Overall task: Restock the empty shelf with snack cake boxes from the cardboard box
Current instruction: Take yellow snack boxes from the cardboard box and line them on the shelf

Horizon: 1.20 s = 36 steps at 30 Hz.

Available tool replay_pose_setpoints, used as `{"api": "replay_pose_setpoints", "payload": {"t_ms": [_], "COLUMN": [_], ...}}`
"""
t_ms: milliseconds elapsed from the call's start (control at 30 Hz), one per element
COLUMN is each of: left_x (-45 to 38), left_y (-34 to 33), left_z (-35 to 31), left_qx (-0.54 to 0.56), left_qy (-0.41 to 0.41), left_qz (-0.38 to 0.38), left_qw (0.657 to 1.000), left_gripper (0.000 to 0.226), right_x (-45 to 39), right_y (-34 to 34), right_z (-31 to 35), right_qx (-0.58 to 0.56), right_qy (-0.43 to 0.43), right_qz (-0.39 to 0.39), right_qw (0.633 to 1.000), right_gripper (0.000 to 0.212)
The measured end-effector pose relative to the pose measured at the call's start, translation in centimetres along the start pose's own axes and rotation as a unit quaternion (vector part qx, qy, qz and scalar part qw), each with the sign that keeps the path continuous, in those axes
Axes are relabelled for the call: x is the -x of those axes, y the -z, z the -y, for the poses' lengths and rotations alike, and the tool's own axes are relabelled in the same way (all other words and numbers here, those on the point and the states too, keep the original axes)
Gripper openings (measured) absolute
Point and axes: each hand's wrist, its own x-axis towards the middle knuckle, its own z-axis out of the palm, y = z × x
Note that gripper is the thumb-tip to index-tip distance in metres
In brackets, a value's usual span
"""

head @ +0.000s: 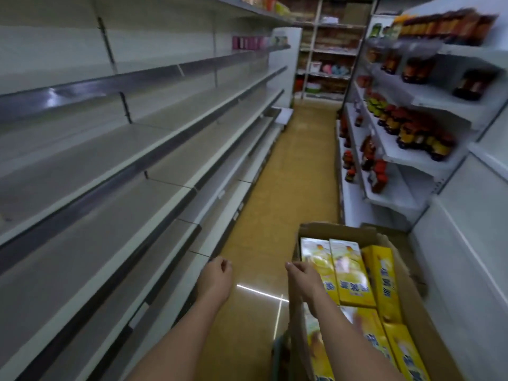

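Item: snack cake boxes [351, 273], yellow, sitting packed upright in the open cardboard box [412, 312] at my right. I am judging them light, stiff and glossy, best gripped across the narrow sides. My right hand [301, 279] is hovering at the carton's near rim, loosely curled, holding nothing. My left hand [215, 276] is hanging likewise beside the empty shelf [96, 243].

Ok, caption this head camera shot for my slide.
Both hands, left hand and right hand, reach toward yellow snack cake boxes in cardboard box beside bare shelves.

Both forearms outstretched, left hand [215, 279] and right hand [301, 279] loosely curled.
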Motion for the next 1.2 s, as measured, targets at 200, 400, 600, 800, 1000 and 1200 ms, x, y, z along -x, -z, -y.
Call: {"api": "replay_pose_setpoints", "payload": {"t_ms": [200,400,600,800,1000,1200], "left_x": [3.8,6.6,7.6,6.8,6.1,5.4], "left_y": [-8.6,-16.4,-22.3,-25.0,-26.3,-27.4], "left_z": [-3.1,-3.9,-3.7,-4.2,-4.2,-3.3], "left_qx": [-0.023,0.011,-0.003,0.071,0.099,0.118], "left_qy": [-0.004,0.025,0.084,0.209,0.272,0.327], "left_qz": [0.068,0.130,0.188,0.228,0.217,0.216], "left_qw": [0.997,0.991,0.979,0.948,0.932,0.912], "left_gripper": [0.023,0.024,0.042,0.061,0.069,0.073], "right_x": [-0.5,-0.8,-1.5,-3.3,-4.5,-5.4], "right_y": [7.8,10.8,10.2,8.7,7.7,7.6], "right_z": [-5.9,-10.4,-13.6,-15.7,-16.5,-17.0], "right_qx": [-0.003,-0.004,0.007,0.080,0.099,0.141], "right_qy": [-0.061,-0.111,-0.172,-0.218,-0.254,-0.246], "right_qz": [-0.023,-0.001,0.015,0.035,0.028,-0.012], "right_qw": [0.998,0.994,0.985,0.972,0.962,0.959], "right_gripper": [0.048,0.053,0.053,0.056,0.057,0.046]}}
